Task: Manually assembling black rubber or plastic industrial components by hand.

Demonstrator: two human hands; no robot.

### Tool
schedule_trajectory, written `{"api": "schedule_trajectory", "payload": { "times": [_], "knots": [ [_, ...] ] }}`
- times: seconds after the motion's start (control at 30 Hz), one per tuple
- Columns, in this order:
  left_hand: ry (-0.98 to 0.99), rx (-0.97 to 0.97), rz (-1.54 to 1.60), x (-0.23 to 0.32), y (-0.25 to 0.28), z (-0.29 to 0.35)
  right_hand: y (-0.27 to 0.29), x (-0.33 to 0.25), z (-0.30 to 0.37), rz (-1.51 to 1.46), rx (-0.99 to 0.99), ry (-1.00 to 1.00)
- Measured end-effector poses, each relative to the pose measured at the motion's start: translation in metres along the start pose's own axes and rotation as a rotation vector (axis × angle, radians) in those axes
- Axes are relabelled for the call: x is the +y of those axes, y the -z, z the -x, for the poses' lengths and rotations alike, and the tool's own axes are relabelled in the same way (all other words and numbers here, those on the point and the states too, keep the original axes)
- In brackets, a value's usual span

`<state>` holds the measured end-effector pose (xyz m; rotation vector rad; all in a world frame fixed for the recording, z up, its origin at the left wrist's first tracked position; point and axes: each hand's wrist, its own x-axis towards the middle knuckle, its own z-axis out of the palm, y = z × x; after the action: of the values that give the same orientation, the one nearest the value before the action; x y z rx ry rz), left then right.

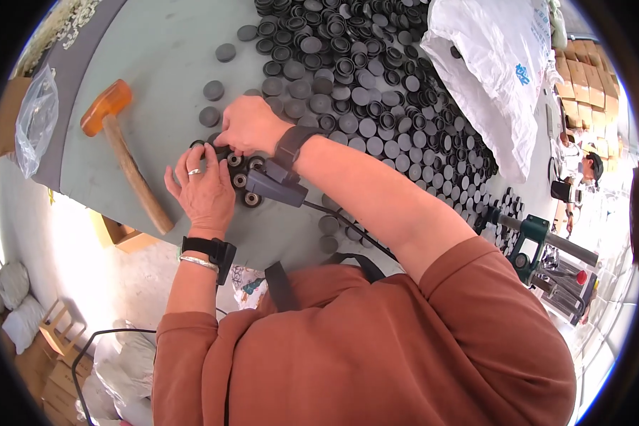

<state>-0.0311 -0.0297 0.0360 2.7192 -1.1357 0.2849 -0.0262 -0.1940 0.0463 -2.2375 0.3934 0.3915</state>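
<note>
My right hand reaches across to the left with its fingers pinched at a dark round cap; the fingers cover most of it. Just below, my left hand, with a ring on one finger, curls its fingertips against a black round cap on the table. The two hands nearly touch. Beside them stands a small cluster of black round pieces with metal centres, which look like bearings. A grey box-shaped device on a cable hangs by my right wrist and partly hides the cluster.
A big heap of dark grey round caps spreads over the grey-green table. An orange mallet with a wooden handle lies at the left. A white sack rests at the right, near a green clamp-like machine. Another person is far right.
</note>
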Motion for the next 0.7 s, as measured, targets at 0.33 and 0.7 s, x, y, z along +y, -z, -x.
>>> {"api": "schedule_trajectory", "payload": {
  "times": [0.33, 0.7],
  "knots": [
    [-0.133, -0.163, -0.086, 0.003, 0.018, -0.017, 0.024, -0.019, 0.001, -0.041, -0.006, -0.25],
    [-0.277, -0.168, -0.128, 0.042, 0.011, -0.023, 0.181, 0.037, 0.255, -0.11, 0.94, 0.648]
  ]
}}
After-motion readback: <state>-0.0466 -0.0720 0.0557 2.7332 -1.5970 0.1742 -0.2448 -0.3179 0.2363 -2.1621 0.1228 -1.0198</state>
